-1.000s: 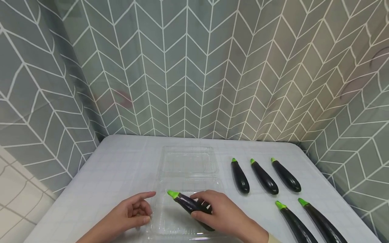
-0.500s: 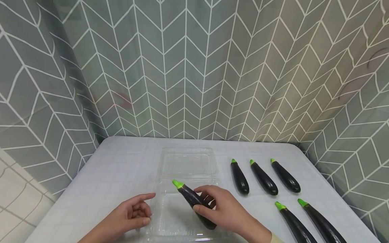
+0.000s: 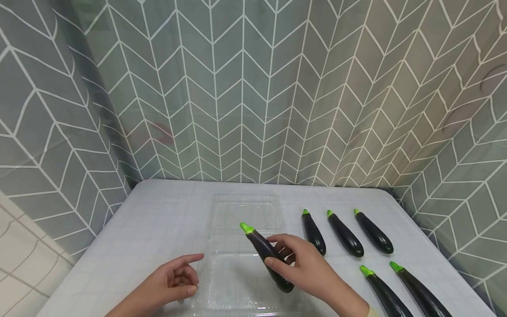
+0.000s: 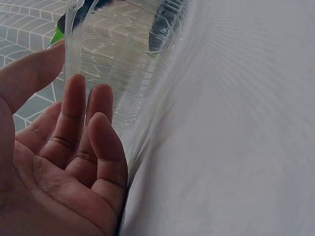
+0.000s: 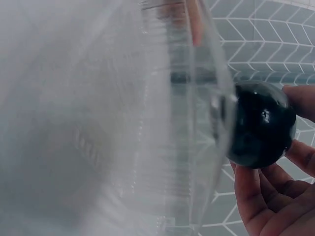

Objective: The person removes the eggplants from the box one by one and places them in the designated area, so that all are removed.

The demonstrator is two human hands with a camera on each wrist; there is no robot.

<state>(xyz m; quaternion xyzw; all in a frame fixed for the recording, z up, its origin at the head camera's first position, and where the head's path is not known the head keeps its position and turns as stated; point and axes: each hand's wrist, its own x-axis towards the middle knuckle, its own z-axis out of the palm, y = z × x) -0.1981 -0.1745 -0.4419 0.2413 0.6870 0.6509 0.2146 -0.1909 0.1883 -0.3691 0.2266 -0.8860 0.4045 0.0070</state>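
My right hand (image 3: 303, 262) grips a dark, glossy eggplant (image 3: 269, 255) by its thick half, its bright green stem tilted up and to the left. It overlaps the clear plastic clamshell container (image 3: 233, 288), whose lid is folded back behind its base. In the right wrist view the round end of the eggplant (image 5: 261, 125) shows between thumb and fingers, beside the container wall (image 5: 162, 98). At the container's left edge, my left hand (image 3: 174, 278) holds nothing, fingers loosely bent. The left wrist view shows those fingers (image 4: 106, 142) right by the container's clear side (image 4: 123, 59).
Several more eggplants lie on the white-covered table (image 3: 166, 220) to the right: three in a back row, one being this eggplant (image 3: 345, 233), and two in front, such as this eggplant (image 3: 420, 288). A patterned curtain (image 3: 253, 88) surrounds the table's back and sides.
My right hand has lifted the eggplant and moved it up and to the right above the container. The left hand has stayed almost in place.
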